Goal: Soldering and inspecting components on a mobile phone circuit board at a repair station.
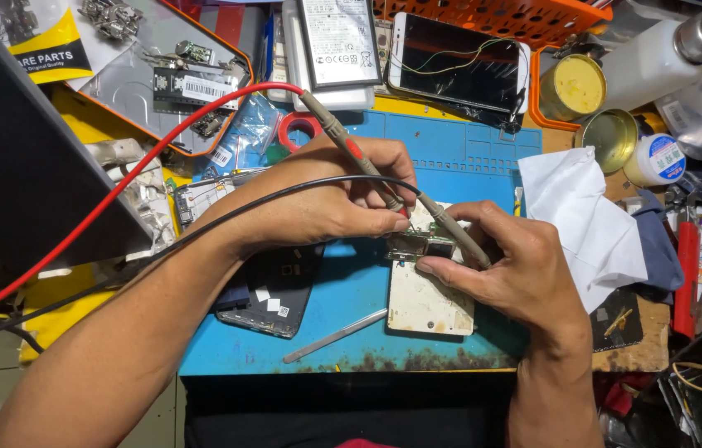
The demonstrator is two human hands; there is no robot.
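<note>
My left hand (pixel 326 203) pinches a grey test probe with a red lead (pixel 342 137), its tip down on a small circuit board (pixel 417 245). My right hand (pixel 521 270) grips a second grey probe with a black lead (pixel 453 231) and steadies the board's right edge with thumb and fingers. The board rests on top of a stained white block (pixel 429 305), which lies on a blue work mat (pixel 342 319). Both leads trail off to the left, across my left forearm.
A black opened phone body (pixel 272 290) and a metal pry tool (pixel 334 336) lie on the mat. A white tissue (pixel 583 216) sits right. Behind are a phone (pixel 454 62), a battery (pixel 338 41), a red tape roll (pixel 297 129), round tins (pixel 612 137) and bottles.
</note>
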